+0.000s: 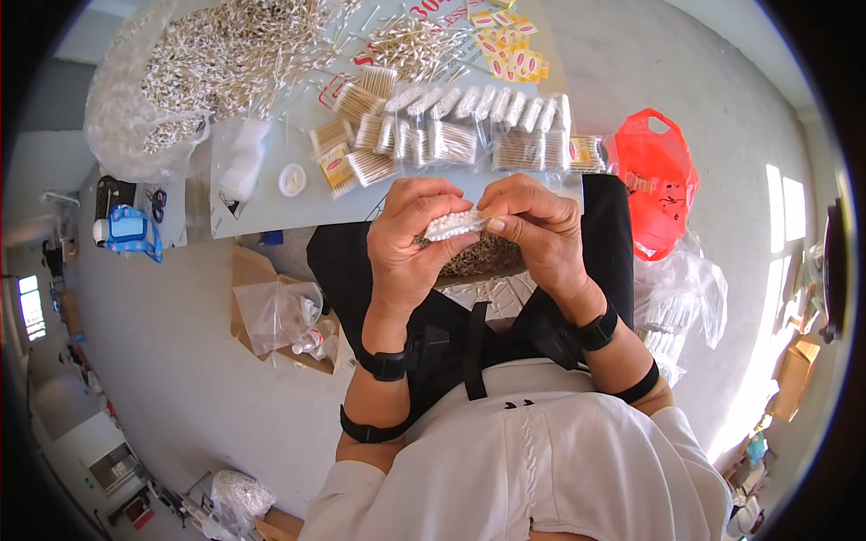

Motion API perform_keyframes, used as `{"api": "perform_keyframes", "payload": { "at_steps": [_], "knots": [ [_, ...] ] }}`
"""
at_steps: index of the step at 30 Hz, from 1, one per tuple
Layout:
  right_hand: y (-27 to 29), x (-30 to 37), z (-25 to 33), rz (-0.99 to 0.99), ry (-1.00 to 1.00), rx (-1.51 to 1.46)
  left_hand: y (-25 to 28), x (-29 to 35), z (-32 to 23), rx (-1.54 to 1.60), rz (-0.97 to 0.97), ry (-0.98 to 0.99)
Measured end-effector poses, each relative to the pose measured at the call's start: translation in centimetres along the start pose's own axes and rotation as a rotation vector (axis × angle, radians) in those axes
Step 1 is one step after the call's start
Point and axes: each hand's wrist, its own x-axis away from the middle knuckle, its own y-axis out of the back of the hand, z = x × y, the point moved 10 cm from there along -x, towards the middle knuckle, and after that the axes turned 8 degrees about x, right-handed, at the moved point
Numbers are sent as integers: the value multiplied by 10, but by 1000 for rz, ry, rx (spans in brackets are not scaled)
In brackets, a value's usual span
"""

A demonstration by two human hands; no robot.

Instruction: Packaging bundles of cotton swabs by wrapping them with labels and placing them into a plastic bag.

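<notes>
Across the top of the frame was a pale table point(257, 218) with a huge heap of cotton swabs point(244, 63), partly inside a big clear bag point(108, 135) at the upper left. Little yellow cards point(519, 59) lay near the top, right of the middle, and below them sat a row of filled clear packs point(532, 113). A red bag point(658, 185) was just beside the table on the right, and an open brown box point(250, 275) sat on the gray floor point(216, 388) at the left. Both arms came up from the bottom, elbows bent, with black bands on the wrists. The left hand point(410, 234) held a small pack of swabs point(451, 225) between its thumb and fingers. The right hand point(538, 233) pinched the see-through end of that pack with its thumb and fingertips. The pack was between the two hands, near the middle of the frame, with its white cotton tips facing up.
</notes>
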Motion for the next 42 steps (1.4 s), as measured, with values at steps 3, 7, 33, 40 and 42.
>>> {"api": "perform_keyframes", "payload": {
  "at_steps": [3, 7, 33, 40, 42],
  "knots": [
    [-5, 1, 4, 30, -6, -19, 5, -2, -2, 31, -7, -33],
    [-10, 5, 5, 41, -54, -99, 6, -3, -10, 11, 12, -104],
    [-4, 6, -35, -109, -244, -184, -4, 3, 35, 340, -14, 121],
    [10, 5, -83, -168, -291, -37, -18, 24, 101, 503, -154, 459],
    [13, 4, -96, -173, -310, -26, -19, 24, 112, 397, -136, 391]
  ]
}}
